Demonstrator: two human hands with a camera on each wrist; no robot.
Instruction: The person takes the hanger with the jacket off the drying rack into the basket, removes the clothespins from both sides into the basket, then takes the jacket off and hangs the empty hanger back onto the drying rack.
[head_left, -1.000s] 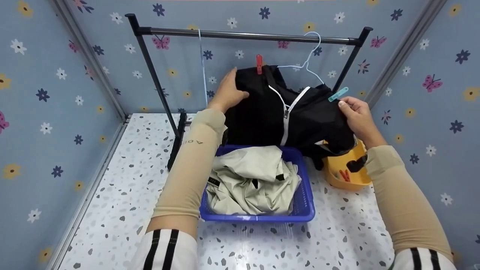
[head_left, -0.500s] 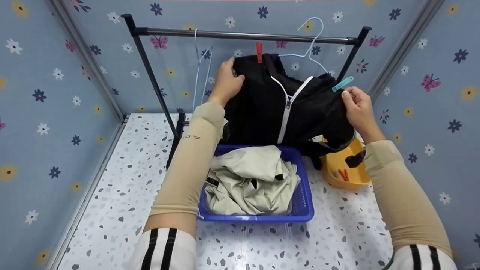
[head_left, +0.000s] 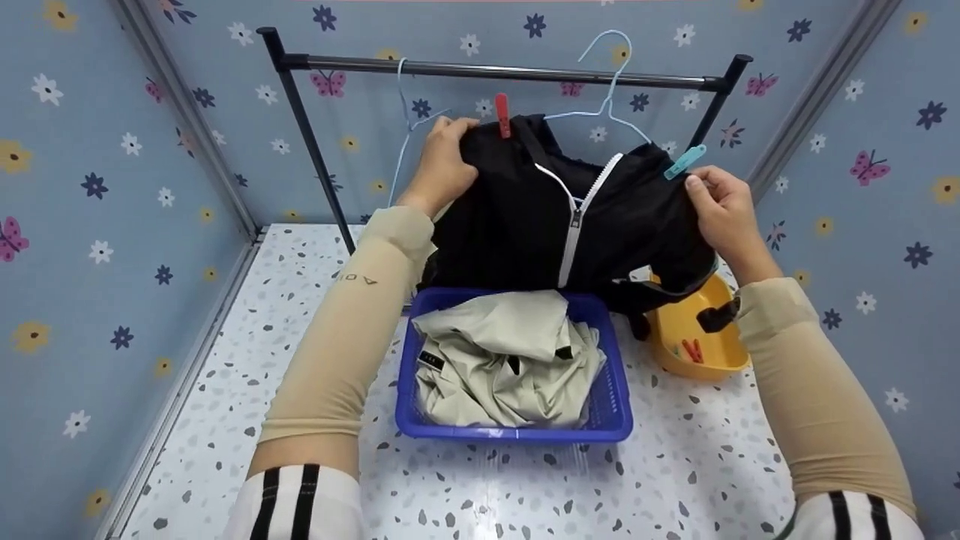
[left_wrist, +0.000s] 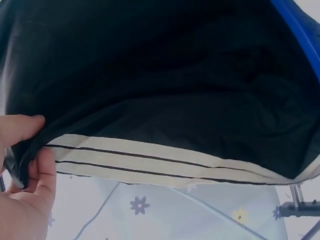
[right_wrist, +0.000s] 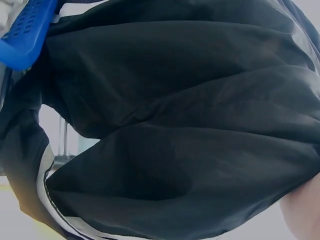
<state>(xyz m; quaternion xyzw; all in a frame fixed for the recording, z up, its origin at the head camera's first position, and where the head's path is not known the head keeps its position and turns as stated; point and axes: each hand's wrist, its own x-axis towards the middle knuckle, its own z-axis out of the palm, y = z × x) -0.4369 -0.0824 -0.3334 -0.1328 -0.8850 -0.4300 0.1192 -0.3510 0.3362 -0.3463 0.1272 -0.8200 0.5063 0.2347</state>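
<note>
A black jacket (head_left: 517, 225) with a white zipper hangs spread on a light blue hanger (head_left: 609, 101). A red clothespin (head_left: 502, 116) and a teal clothespin (head_left: 685, 162) clip its two shoulders. My left hand (head_left: 444, 165) grips the left shoulder; in the left wrist view its thumb and fingers pinch the black cloth (left_wrist: 150, 100), which has a striped white band. At the other shoulder, just below the teal clothespin, my right hand (head_left: 726, 210) pinches the fabric. The hanger's hook stands above the rack's bar (head_left: 510, 71).
A second blue hanger (head_left: 405, 135) hangs on the bar at left. Below the jacket, a blue basket (head_left: 517, 433) holds a crumpled pale green garment (head_left: 502, 352). To its right stands a yellow bin (head_left: 701, 369) with several clothespins (head_left: 692, 350). Flowered walls enclose the rack.
Both hands have raised the jacket and its hanger; the hook rose from bar level to above the bar. The left hand also shifted slightly left, and the left hanger swung round.
</note>
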